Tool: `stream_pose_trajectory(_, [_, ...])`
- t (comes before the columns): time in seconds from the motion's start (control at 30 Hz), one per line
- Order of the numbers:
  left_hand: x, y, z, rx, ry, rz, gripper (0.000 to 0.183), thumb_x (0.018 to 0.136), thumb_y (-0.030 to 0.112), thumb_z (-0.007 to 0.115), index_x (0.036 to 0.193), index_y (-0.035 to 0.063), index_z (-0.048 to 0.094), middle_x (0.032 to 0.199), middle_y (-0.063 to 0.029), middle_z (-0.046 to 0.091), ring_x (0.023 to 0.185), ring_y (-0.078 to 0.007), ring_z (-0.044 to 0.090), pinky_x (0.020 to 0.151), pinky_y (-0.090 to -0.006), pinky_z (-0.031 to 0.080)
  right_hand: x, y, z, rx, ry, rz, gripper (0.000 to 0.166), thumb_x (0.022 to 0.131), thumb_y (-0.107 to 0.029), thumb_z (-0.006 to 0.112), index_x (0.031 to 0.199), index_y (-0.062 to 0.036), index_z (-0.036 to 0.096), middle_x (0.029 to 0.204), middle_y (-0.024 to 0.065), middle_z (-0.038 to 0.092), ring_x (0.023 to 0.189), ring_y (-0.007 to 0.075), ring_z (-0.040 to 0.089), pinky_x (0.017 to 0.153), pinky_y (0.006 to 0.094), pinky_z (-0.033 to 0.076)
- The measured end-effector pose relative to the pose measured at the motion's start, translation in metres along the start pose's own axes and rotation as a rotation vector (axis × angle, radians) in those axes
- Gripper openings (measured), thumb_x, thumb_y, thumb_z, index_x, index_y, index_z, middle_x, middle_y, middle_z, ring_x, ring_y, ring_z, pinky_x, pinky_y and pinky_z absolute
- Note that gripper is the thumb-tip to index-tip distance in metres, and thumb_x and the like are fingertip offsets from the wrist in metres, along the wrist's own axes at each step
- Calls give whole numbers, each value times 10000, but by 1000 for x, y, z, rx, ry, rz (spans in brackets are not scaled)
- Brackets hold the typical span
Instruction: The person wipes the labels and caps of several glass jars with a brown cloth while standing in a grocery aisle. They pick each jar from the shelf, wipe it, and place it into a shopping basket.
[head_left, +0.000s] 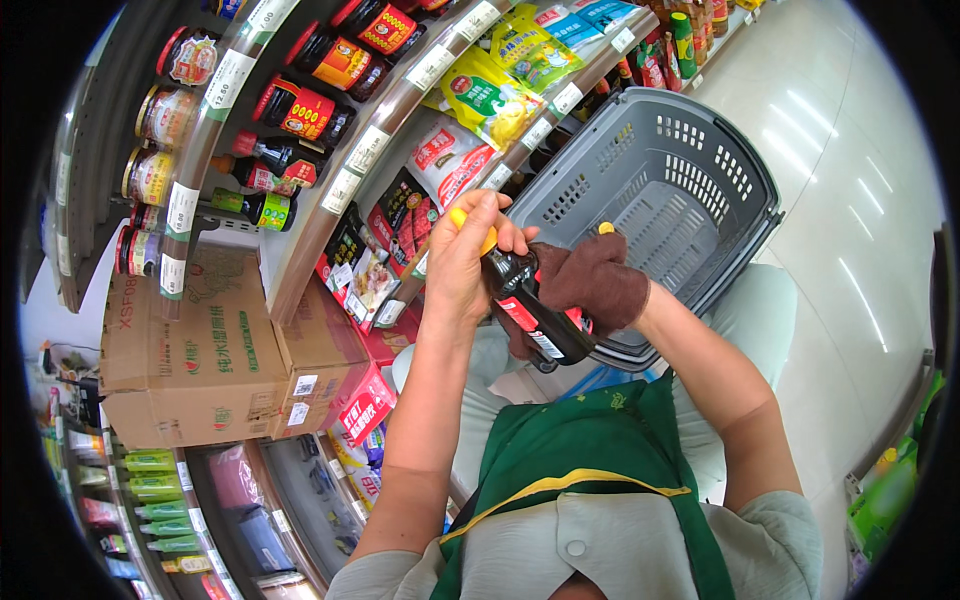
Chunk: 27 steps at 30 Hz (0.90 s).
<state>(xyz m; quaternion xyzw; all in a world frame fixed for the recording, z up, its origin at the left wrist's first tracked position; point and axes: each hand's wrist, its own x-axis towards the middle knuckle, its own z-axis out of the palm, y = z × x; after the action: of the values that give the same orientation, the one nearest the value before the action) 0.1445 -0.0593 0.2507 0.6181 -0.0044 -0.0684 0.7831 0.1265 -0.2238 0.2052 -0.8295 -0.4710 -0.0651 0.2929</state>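
My left hand (469, 255) grips the neck of a dark glass bottle (536, 304), just below its yellow cap (472, 229). The bottle is tilted and has a red and white label. A brown cloth (559, 270) hides the fingers of my right hand (607, 289), which presses it around the bottle's side. Part of the cloth hangs beneath the bottle. Beyond the cloth a small yellow cap (606, 227) shows against a grey plastic basket (675, 124); what it belongs to is hidden. The basket stands before me, close to my knees.
Shelves to the left carry sauce jars (307, 112), seasoning bags (487, 97) and small bottles (274, 211). A cardboard carton (195, 352) sits beside them at the left. Tiled floor (847, 172) lies to the right. Green packages (889, 495) stand at the lower right.
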Motion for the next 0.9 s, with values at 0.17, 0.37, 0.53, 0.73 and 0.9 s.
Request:
stream_pose_trajectory(0.17, [-7, 6, 6, 215, 33, 73, 306, 987, 327, 473, 926, 38, 551, 604, -22, 481, 583, -153, 536, 820, -391, 501, -7, 32, 35, -255, 190, -228, 118, 730, -96, 585, 833, -41, 564, 815, 115, 557, 773, 238, 574, 613, 318, 482])
stream_pose_trajectory(0.37, [-10, -9, 1, 138, 253, 177, 373, 1004, 366, 418, 851, 47, 538, 622, -39, 507, 602, -150, 529, 749, -331, 483, 0, 15, 16, 20, 243, 216, 221, 793, -148, 550, 967, -12, 558, 980, 138, 549, 890, 239, 566, 726, 329, 455])
stream_pose_trajectory(0.53, [-7, -22, 6, -108, 484, 120, 349, 996, 351, 448, 841, 51, 535, 652, -45, 510, 631, -134, 496, 656, -287, 454, 1, 6, 45, 344, 625, 226, 268, 803, -176, 564, 1014, -11, 555, 991, 139, 567, 931, 234, 563, 769, 321, 456])
stream_pose_trajectory(0.73, [-6, -11, -13, -242, 487, 141, 314, 995, 340, 448, 892, 47, 494, 636, -51, 480, 621, -191, 483, 682, -345, 440, 5, 9, 68, 141, 647, 208, 325, 815, -208, 581, 1071, -10, 553, 1005, 140, 589, 981, 229, 560, 820, 311, 456])
stream_pose_trajectory(0.9, [-18, 25, -8, -112, 329, 415, 424, 1000, 448, 356, 789, 118, 518, 510, 6, 384, 498, -153, 393, 701, -387, 444, 4, 16, 42, -1, 345, 165, 364, 811, -224, 607, 1097, -5, 551, 1003, 147, 605, 997, 238, 567, 836, 312, 467])
